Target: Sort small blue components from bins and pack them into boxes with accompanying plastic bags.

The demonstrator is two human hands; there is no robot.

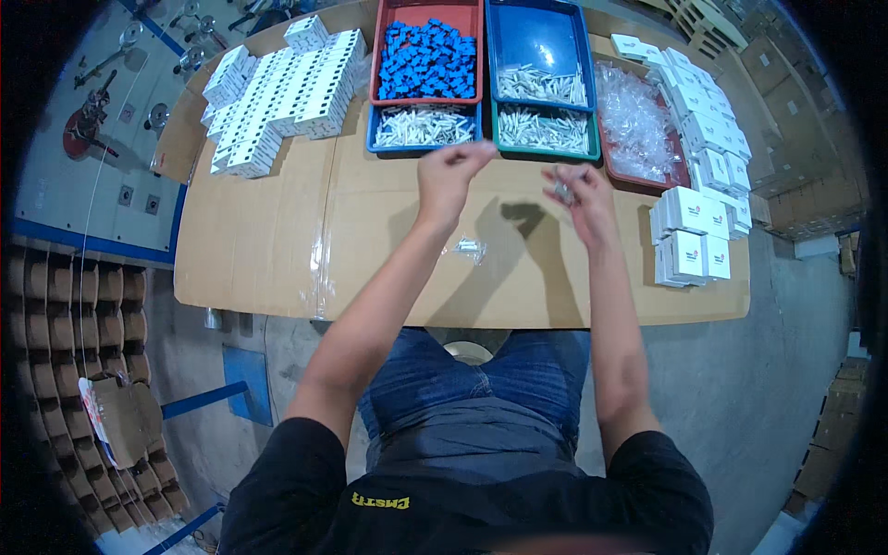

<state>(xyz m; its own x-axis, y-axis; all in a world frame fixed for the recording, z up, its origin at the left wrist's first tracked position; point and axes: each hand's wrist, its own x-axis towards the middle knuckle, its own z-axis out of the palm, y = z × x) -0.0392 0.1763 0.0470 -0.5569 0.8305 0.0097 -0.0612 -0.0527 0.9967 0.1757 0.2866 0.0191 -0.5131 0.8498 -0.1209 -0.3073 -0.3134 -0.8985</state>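
My left hand (448,182) is raised in front of the trays, its thumb and fingers pinched together at the front edge of the blue tray of white pieces (421,127). Whatever is between those fingertips is too small and blurred to name. To the right, my right hand (589,202) has its fingers closed on a small greyish, see-through piece (562,191), close to the green tray of white pieces (546,129). On the cardboard below my hands lies a small clear packet (470,248) with light pieces in it.
Behind stand a red tray of blue plastic parts (425,60) and a blue tray (541,42) part filled with white pieces. A red tray of clear plastic bags (638,120) is at right. White boxes are stacked at left (287,92) and right (689,222) on the cardboard-covered table (250,240).
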